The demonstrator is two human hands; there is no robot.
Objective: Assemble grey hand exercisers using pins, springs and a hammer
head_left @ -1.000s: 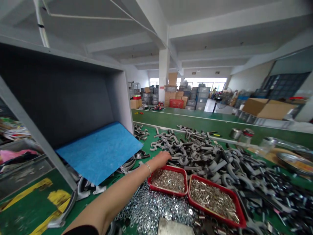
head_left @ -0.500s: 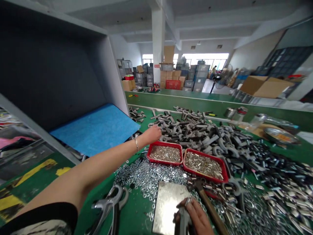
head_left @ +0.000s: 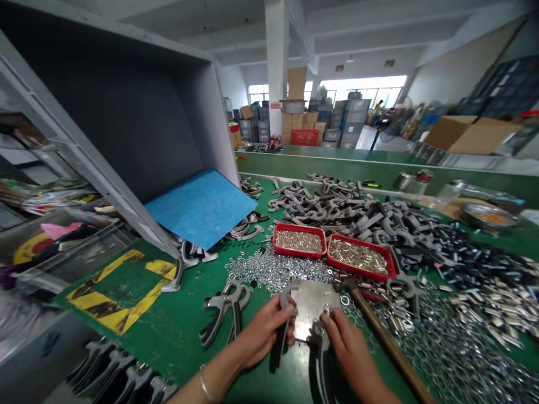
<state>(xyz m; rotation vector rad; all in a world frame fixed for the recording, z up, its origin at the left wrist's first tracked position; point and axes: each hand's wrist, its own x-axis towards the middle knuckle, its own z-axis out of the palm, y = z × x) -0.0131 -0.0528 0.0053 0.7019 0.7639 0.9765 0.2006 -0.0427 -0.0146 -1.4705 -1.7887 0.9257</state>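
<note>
My left hand (head_left: 267, 328) is closed round a grey metal handle piece (head_left: 288, 302) with a hooked end and a dark grip, held upright beside the steel plate (head_left: 309, 297). My right hand (head_left: 346, 336) grips a second part, a plier-like handle (head_left: 322, 353) with a black grip, at the plate's near right edge. A small shiny metal piece shows at its fingertips. Left of my hands lies an assembled plier-like tool (head_left: 227, 308) with curved jaws. A hammer (head_left: 379, 325) with a wooden handle rests right of the plate.
Beyond the plate are loose washers (head_left: 269, 269) and two red trays (head_left: 300, 255) of small metal parts. A large heap of grey handle pieces (head_left: 337, 205) spreads behind them. Rings and metal sleeves (head_left: 480, 320) cover the right side. A grey box (head_left: 227, 123) with a blue sheet stands left.
My left hand has come back from the heap to the plate, now with a hooked handle piece in it. The view has turned left. My right hand keeps its part.
</note>
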